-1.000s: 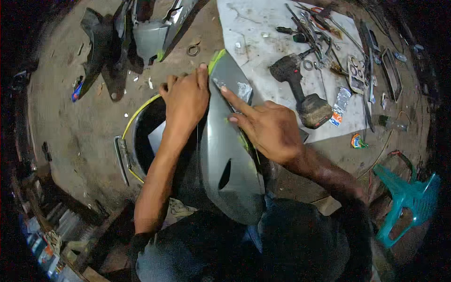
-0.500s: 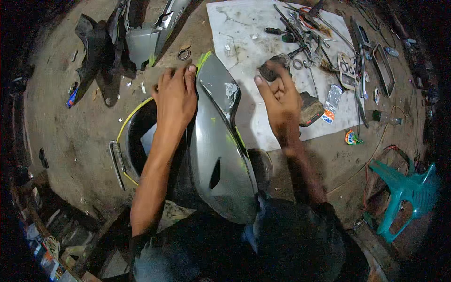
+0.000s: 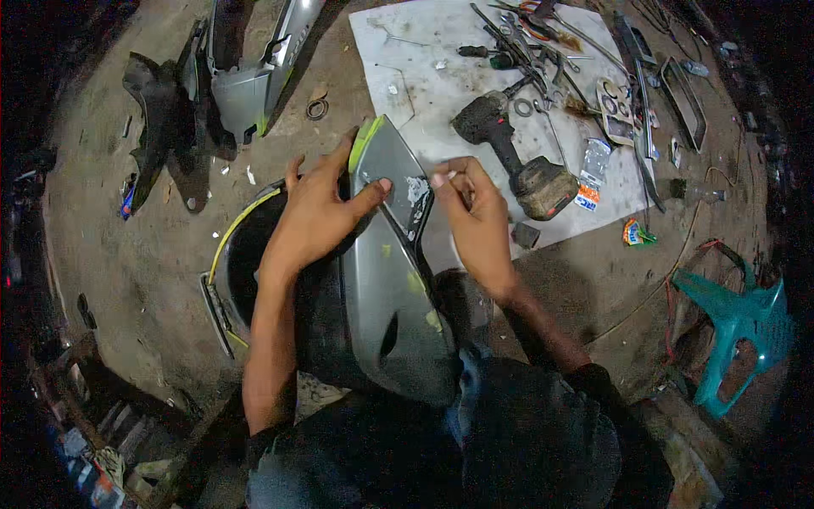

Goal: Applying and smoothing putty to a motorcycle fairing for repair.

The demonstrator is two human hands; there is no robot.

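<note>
A grey motorcycle body panel [image 3: 394,288] with yellow-green edges and scraped patches lies lengthwise in front of me, its lower end against my dark clothing. My left hand [image 3: 320,204] grips its upper left side, thumb across the top surface and fingers along the edge. At the panel's upper right edge my right hand [image 3: 475,208] is closed, thumb and forefinger pinched together. Whatever sits between those fingertips is hidden or too small to name. Beyond the right hand, a dark cordless drill [image 3: 509,153] lies on a stained white sheet [image 3: 415,76].
Pliers, wrenches and screwdrivers [image 3: 530,59] are heaped on the sheet's far side. A black curved part with yellow trim [image 3: 229,233] lies left of the panel. Other grey [image 3: 242,97] and black fairings [image 3: 157,136] lie at the far left; a teal plastic part [image 3: 738,322] lies right.
My right hand has moved from over the drill to the panel's right edge, uncovering the drill. My left thumb has swung out across the panel's surface. The view has shifted slightly.
</note>
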